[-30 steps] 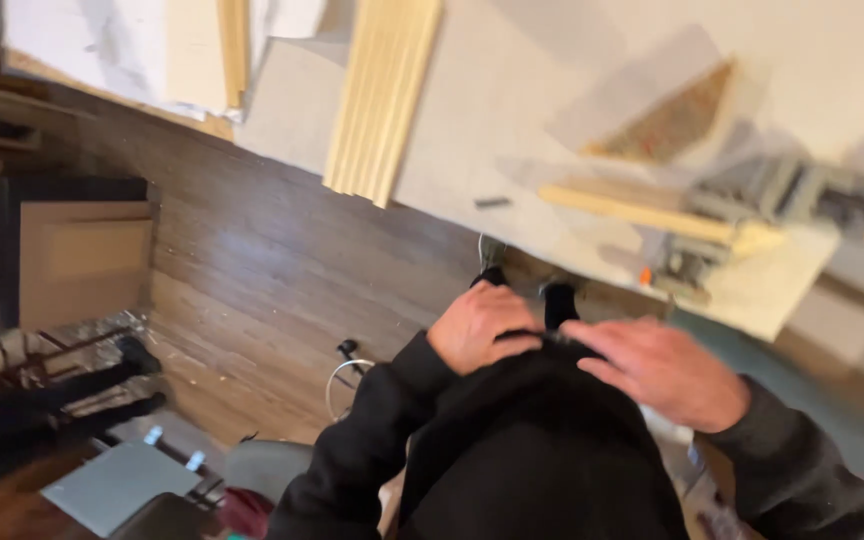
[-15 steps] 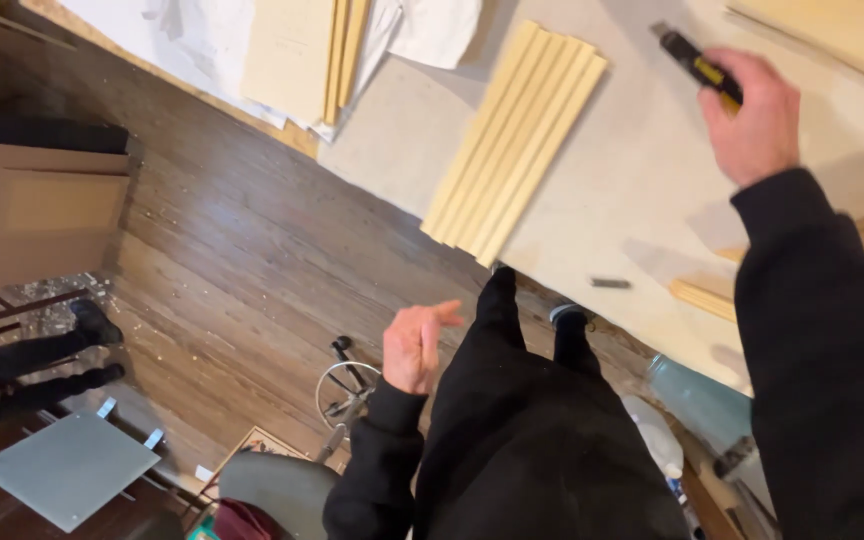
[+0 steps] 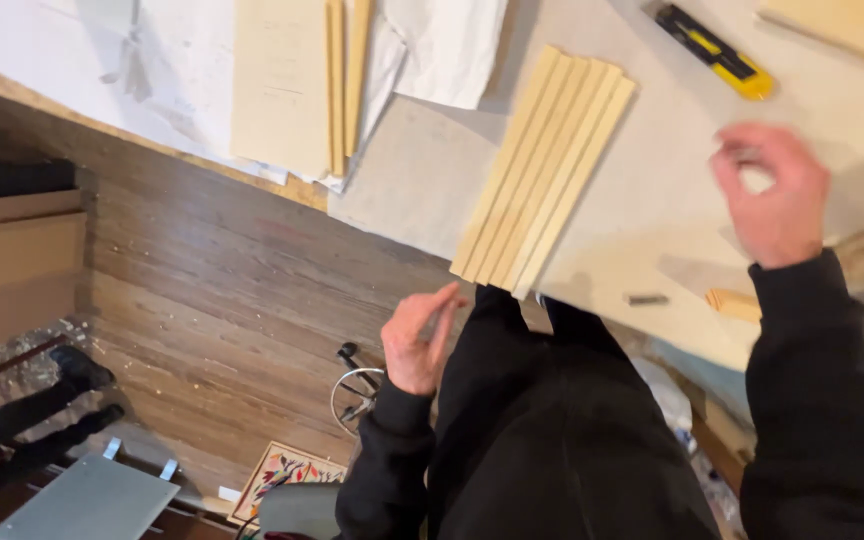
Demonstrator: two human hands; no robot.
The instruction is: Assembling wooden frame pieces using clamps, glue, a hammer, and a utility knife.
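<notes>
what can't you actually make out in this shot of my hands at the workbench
- Head view: right hand is motion-blurred; whether the fingers pinch anything is unclear.
- Left hand is blurred too.
- Small dark piece on the table is too small to identify.
- Wood piece is partly hidden by the sleeve.

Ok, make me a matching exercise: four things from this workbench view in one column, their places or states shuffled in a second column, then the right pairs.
Things
1. yellow and black utility knife
2. bundle of pale wooden slats
3. left hand
4. right hand

Places or states
A. raised over the pale tabletop, fingers curled, blurred
B. lying flat at the far edge of the table, untouched
C. jutting over the table's near edge
D. below the table edge, beside the dark trousers

Pairs: 1-B, 2-C, 3-D, 4-A
</notes>
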